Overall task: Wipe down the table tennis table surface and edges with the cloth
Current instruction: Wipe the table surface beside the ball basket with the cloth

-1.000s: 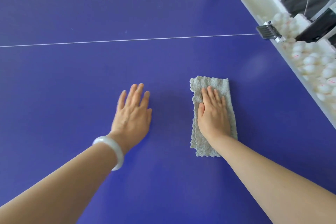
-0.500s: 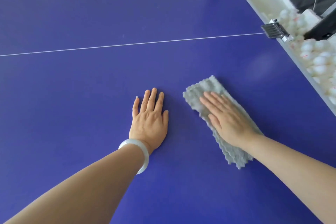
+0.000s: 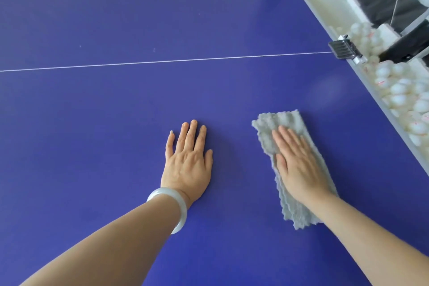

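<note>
Both arms reach forward over the blue table (image 3: 116, 104). The left hand (image 3: 188, 165) lies flat on the bare surface with its fingers straight and close together, probably to brace the lean. The right hand (image 3: 299, 167) presses the folded grey cloth (image 3: 285, 121) flat under straight fingers, likely so that its whole face rubs the surface, short of the white line (image 3: 162, 61) and the far-right edge.

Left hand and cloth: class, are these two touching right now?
Apart. The head view shows bare blue table between the left hand and the cloth; only the right hand presses the cloth.
</note>
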### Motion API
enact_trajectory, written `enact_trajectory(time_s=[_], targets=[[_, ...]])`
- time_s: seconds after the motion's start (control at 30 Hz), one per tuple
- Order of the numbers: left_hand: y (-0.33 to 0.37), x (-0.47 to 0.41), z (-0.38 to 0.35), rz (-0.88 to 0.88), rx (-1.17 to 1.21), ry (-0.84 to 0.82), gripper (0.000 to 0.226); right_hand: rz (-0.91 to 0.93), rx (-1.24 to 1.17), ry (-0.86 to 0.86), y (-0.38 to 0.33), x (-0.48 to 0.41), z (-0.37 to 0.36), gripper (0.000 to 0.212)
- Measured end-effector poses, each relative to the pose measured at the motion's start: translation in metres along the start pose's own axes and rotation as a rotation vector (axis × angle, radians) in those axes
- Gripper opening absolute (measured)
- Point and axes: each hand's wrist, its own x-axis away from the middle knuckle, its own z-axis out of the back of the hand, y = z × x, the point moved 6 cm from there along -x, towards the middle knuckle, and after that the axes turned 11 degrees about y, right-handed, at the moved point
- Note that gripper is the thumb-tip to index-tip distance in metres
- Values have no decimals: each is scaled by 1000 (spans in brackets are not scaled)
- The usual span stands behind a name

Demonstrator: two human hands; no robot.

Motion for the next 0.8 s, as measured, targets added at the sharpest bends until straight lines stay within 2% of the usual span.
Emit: enact_trajectory(time_s=[0.07,0.1,0.17,0.2,0.3,0.37,0.43,0.5,0.6,0.67,0.7,0.73,0.8], targets=[[-1,1,-1,1,-3,2,60,-366,38,3,21,-28,-4,56],[-2,1,-1,-1,-3,4,60,-491,46,20,13,-37,-6,56],[-2,2,-1,-5,-9,-6,60,-564,19,45,-24,-40,-13,58],[-2,2,-1,-8,-11,-7,60,-483,10,55,-48,-34,-17,58],[-3,0,-1,-17,7,-3,60,-27,13,-20,-102,17,-18,58],[-3,0,-1,-17,29,1,59,209,-13,-68,-93,53,-8,56],[-2,1,0,-23,32,2,60,299,8,-95,-60,70,4,56],[-2,1,-1,-30,23,1,60,204,49,-106,-22,61,10,56],[-2,1,-1,-28,24,9,60,-230,124,-42,17,16,6,56],[-3,1,-2,-28,22,8,60,-511,112,15,17,-19,-3,58],[-4,1,-2,-27,17,10,60,-589,96,30,8,-34,-8,59],[-4,2,-3,-26,13,12,61,-603,83,39,-5,-48,-13,59],[-4,2,-2,-21,18,4,60,-461,62,45,-41,-65,-22,59]])
